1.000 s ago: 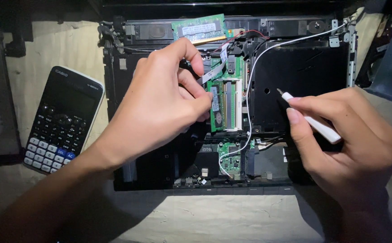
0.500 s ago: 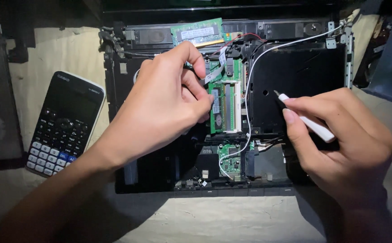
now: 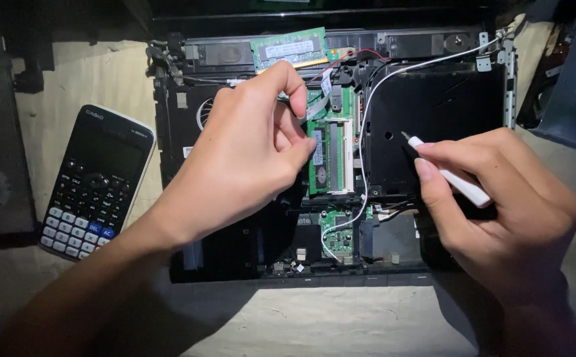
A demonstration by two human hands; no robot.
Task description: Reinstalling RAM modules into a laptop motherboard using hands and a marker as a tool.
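An opened black laptop chassis (image 3: 433, 106) lies bottom up in front of me, with its green circuit board (image 3: 337, 235) exposed. My left hand (image 3: 242, 158) rests over the middle of the chassis. Its index finger and thumb pinch a grey flat ribbon cable (image 3: 319, 104) just left of the seated memory module (image 3: 321, 158). My right hand (image 3: 506, 205) grips a slim white tool (image 3: 456, 182) like a pen. The tool's tip hovers over the empty black drive bay, near a small hole.
A loose green memory stick (image 3: 288, 47) lies on the chassis's far edge. A thin white wire (image 3: 367, 119) runs from the top right corner down past the memory slot. A black scientific calculator (image 3: 96, 182) sits on the pale surface to the left. Dark objects stand at both sides.
Both hands stay almost where they were. The view has shifted slightly, and the white tool's tip has barely moved over the black bay.
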